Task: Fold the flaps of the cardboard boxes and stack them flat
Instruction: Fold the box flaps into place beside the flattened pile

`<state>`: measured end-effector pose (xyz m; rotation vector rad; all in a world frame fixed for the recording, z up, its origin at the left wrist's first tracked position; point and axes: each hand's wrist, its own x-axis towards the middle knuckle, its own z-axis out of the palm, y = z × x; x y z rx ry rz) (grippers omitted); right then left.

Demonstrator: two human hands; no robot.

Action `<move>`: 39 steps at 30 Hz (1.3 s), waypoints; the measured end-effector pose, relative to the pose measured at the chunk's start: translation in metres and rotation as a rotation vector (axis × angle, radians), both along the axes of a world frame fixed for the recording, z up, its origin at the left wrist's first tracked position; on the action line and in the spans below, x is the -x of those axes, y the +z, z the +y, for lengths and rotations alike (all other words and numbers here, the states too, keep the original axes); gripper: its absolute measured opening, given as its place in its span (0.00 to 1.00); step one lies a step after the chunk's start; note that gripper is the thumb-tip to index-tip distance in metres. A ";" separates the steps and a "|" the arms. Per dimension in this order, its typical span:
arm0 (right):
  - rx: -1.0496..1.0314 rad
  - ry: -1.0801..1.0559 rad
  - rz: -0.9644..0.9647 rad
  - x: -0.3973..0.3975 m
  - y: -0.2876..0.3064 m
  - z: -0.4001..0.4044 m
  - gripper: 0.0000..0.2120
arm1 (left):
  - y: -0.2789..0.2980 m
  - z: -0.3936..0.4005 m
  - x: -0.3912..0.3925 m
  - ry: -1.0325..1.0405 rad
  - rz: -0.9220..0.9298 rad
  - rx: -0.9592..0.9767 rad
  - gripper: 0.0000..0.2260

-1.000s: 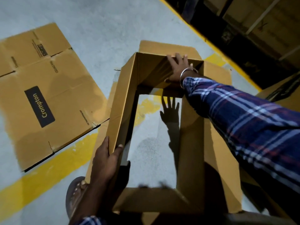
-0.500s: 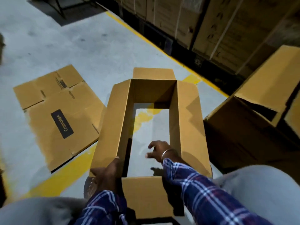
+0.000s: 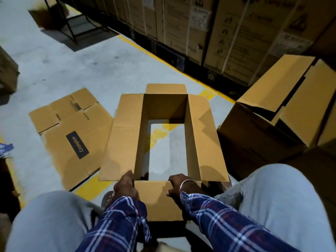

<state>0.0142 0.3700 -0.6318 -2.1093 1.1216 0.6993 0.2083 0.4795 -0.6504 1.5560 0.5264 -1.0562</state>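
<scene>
Floor-set box (image 3: pixel 125 135); both hands seemingly grip near corners.

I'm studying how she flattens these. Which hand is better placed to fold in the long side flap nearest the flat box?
Probably left. The left hand grips the open box at that flap's near corner, beside the flat box. The right hand holds the opposite corner.

Dim, hard shadows, blurred wide-angle edges.

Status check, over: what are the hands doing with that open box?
Left hand and right hand grip the box at its near rim. Flaps spread, bottom open. Flattened box lies left.
</scene>
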 end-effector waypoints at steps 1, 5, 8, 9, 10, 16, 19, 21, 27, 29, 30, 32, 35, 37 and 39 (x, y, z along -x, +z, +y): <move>0.006 0.009 -0.013 0.000 0.000 0.001 0.25 | 0.021 -0.001 0.008 0.016 -0.018 0.003 0.19; 0.076 0.009 -0.161 -0.014 0.012 0.004 0.29 | 0.046 -0.021 0.020 0.092 -0.227 -0.030 0.09; 0.124 -0.010 -0.296 -0.039 0.036 0.001 0.32 | 0.062 -0.045 0.022 0.068 -0.294 0.012 0.06; 0.151 -0.014 -0.335 -0.049 0.043 0.002 0.31 | 0.067 -0.049 0.019 0.046 -0.335 0.017 0.07; 0.180 -0.025 -0.369 -0.057 0.048 0.003 0.30 | 0.070 -0.053 0.017 0.007 -0.378 0.020 0.09; 0.256 -0.173 -0.409 -0.071 0.060 0.008 0.25 | 0.088 -0.059 0.013 -0.342 -0.601 0.036 0.16; 0.307 -0.222 -0.385 -0.072 0.068 0.002 0.19 | 0.103 -0.066 0.011 -0.489 -0.663 0.070 0.18; 0.310 -0.227 -0.361 -0.073 0.076 -0.003 0.17 | 0.119 -0.071 0.013 -0.625 -0.726 0.054 0.14; 0.374 -0.347 -0.410 -0.075 0.091 -0.021 0.12 | 0.153 -0.067 0.008 -0.740 -0.466 0.332 0.09; 0.424 -0.396 -0.479 -0.075 0.102 -0.028 0.11 | 0.157 -0.062 0.002 -0.661 -0.348 0.396 0.12; 0.450 -0.417 -0.517 -0.077 0.110 -0.033 0.12 | 0.156 -0.059 -0.003 -0.589 -0.351 0.390 0.14; 0.491 -0.462 -0.634 -0.080 0.130 -0.046 0.13 | 0.144 -0.052 -0.016 -0.365 -0.431 0.294 0.12; 0.478 -0.511 -0.830 -0.085 0.158 -0.060 0.17 | 0.103 -0.031 -0.036 -0.209 -0.407 0.047 0.16; 0.457 -0.500 -0.910 -0.083 0.174 -0.067 0.17 | 0.043 -0.019 -0.058 -0.222 -0.322 -0.049 0.37; 0.445 -0.464 -0.967 -0.077 0.186 -0.074 0.17 | -0.029 -0.016 -0.086 -0.209 -0.215 -0.038 0.52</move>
